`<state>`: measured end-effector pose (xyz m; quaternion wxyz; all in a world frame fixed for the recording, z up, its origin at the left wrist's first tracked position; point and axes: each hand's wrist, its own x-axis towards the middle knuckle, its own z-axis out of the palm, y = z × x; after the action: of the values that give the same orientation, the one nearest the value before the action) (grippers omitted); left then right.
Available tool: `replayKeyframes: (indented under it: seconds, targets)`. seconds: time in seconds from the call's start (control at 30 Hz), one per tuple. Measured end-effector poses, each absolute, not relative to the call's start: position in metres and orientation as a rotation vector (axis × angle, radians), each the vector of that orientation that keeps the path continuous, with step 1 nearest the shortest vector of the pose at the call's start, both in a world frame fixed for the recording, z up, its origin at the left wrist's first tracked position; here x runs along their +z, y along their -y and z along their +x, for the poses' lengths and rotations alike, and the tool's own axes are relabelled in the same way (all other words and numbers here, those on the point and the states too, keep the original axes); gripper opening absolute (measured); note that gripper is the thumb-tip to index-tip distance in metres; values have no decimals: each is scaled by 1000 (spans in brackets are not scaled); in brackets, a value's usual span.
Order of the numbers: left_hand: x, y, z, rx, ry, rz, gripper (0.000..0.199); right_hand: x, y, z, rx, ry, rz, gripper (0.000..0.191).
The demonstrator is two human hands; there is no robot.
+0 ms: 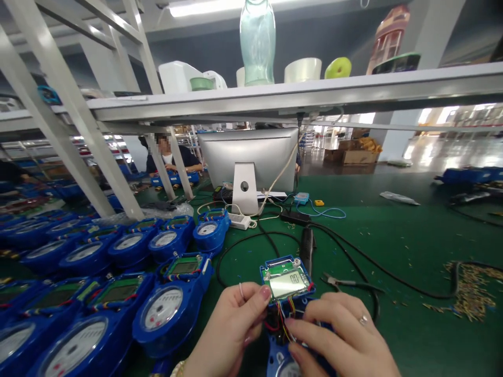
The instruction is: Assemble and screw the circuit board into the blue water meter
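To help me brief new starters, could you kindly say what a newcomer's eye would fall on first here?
Probably the rows of blue meters crowding the left of the green table. Next, the display unit showing zeros, low centre, by the left hand and right hand; beyond it stands a silver monitor, back turned.

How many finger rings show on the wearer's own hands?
2: a plain ring on the left hand and a silver ring on the right hand; hidden finger parts could carry more.

two zeros on the display (283,285), print on the dials (164,309) unreadable
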<state>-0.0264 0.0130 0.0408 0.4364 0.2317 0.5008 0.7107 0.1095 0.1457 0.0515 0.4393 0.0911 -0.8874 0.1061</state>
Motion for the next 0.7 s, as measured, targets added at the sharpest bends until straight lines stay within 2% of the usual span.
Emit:
replayKeyframes:
  seconds: [0.2, 0.4, 0.7]
  targets:
    - [33, -15, -17, 1857, -1170, 526, 45, 49, -134, 102, 394, 2286, 151, 11]
    - [35, -14, -15, 1887, -1157, 505, 45, 40, -128, 102, 400, 2379, 55, 9]
    - [40, -13, -9, 1884, -1080, 485, 43, 35, -113, 96, 175, 2319, -138, 22]
